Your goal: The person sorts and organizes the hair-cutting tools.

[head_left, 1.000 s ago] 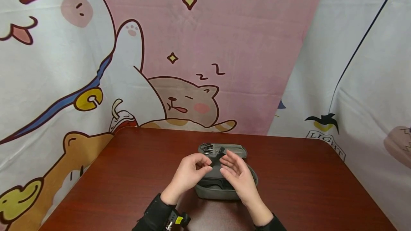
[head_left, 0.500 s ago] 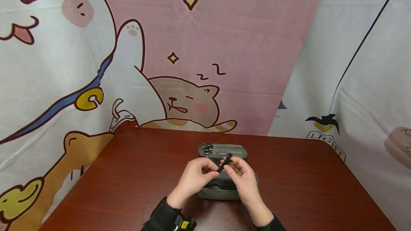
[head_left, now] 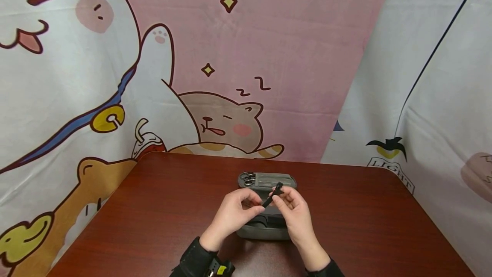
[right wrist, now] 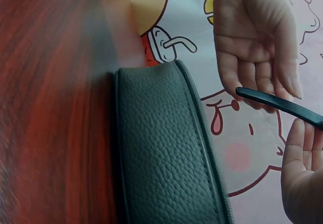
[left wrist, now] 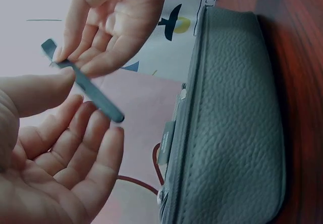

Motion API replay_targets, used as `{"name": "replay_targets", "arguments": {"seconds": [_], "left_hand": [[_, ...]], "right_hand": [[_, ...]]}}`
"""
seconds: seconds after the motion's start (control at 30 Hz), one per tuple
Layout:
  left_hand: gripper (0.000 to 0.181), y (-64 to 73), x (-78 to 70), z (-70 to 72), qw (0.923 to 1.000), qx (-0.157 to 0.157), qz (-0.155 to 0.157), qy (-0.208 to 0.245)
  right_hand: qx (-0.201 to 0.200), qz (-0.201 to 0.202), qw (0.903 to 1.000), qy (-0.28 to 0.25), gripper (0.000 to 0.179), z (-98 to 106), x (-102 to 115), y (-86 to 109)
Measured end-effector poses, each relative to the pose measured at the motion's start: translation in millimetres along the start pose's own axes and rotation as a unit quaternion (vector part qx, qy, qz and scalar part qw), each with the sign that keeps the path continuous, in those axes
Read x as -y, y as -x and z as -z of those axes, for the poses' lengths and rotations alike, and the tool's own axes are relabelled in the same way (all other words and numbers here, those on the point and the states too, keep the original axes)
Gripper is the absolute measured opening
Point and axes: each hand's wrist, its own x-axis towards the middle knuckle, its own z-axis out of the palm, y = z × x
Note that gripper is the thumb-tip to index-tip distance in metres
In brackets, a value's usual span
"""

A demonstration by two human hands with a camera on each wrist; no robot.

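Between my hands, above the case, is a slim black tool (head_left: 271, 197) with a small wider head; its exact kind is unclear. My left hand (head_left: 232, 211) pinches its lower end between thumb and fingers. Thumb and forefinger of my right hand (head_left: 299, 216) grip it nearer the head. In the left wrist view the tool (left wrist: 98, 98) slants past the left thumb tip, with the right hand (left wrist: 118, 30) above. The right wrist view shows its smooth, slightly curved handle (right wrist: 272, 102) across the left fingers. Below stands an unzipped grey leather-textured case (head_left: 263, 232), partly hidden by the hands.
The case's lid (head_left: 293, 181) lies back behind the hands, with scissors (head_left: 249, 178) and a clear pocket in it. Dark items (head_left: 265, 221) sit inside the case. The red-brown table (head_left: 173, 200) ends at a printed cloth backdrop (head_left: 292, 54).
The right hand, first spread beside the tool, has closed its thumb and finger on it. Both hands and the tool have shifted slightly right. The case stays put.
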Motion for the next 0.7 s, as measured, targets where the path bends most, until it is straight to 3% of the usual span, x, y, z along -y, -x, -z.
{"name": "replay_targets", "arguments": {"seconds": [0.47, 0.7], "left_hand": [[0.037, 0.9, 9.4, 23.1, 0.9966, -0.042, 0.013, -0.07], [0.043, 2.2, 21.7, 33.9, 0.9891, -0.025, 0.044, -0.139]], "right_hand": [[0.006, 0.034, 0.9994, 0.012, 0.021, 13, 7, -4.8], [0.029, 0.047, 0.9974, 0.048, 0.017, 21, 8, -10.8]]}}
